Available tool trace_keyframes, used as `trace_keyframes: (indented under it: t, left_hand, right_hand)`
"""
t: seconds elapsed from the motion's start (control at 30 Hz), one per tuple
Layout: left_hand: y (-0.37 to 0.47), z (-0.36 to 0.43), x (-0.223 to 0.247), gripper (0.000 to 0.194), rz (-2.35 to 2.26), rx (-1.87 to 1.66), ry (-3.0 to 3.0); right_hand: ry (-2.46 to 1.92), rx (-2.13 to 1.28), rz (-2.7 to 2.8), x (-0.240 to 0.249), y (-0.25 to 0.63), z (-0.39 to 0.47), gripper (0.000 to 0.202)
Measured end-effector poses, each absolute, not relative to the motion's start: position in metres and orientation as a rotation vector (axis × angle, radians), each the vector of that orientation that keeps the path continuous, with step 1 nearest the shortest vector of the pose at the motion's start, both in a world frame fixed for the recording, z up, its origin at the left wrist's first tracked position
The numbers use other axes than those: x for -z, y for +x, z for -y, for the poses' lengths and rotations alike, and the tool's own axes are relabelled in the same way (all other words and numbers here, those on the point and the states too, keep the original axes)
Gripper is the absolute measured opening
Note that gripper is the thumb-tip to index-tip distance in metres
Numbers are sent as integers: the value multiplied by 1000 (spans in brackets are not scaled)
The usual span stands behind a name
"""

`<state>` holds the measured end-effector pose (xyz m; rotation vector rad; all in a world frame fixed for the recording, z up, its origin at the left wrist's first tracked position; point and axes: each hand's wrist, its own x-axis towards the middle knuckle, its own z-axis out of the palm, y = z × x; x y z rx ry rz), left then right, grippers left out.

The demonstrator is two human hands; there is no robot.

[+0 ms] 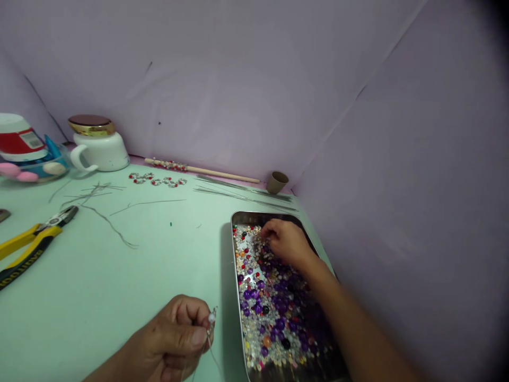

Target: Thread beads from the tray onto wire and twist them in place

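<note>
Low in the view, my left hand (pixel 177 334) pinches a small beaded wire (pixel 211 319) between thumb and fingers. Clear and white beads show at its top, and thin wire ends hang below. My right hand (pixel 287 243) is inside the metal tray (pixel 234 254), toward its far end. Its fingers are curled down and pressed together over the loose beads (pixel 254 294); whether a bead is between the fingertips is hidden. Purple, clear, red, black and orange beads cover much of the tray's bottom.
Yellow-black pliers (pixel 37 241) and loose wires (pixel 95 193) lie left. Along the back are a white mug (pixel 105 151), beaded rings (pixel 159 180), a wooden stick (pixel 222 172), straight wires (pixel 246 197) and a small brown cup (pixel 277 182). Walls stand behind and right.
</note>
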<state>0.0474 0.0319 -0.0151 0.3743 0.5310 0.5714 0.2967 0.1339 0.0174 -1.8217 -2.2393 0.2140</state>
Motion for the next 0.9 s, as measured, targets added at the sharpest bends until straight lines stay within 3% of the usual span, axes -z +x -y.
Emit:
trace_keyframes:
  t: [0.17,0.37,0.9]
  left_hand:
    - [48,-32,13,15,-534,-565,374]
    - [48,-32,14,15,-542,-562,380]
    - [49,-34,15,14,-524,-555,392]
  right_hand:
    - [-1871,-106,2015,-18,306,-138,27]
    - [-1841,-160,2216,-20,300,-133,13]
    - [-2227,108,2340,-20,272,-130,20]
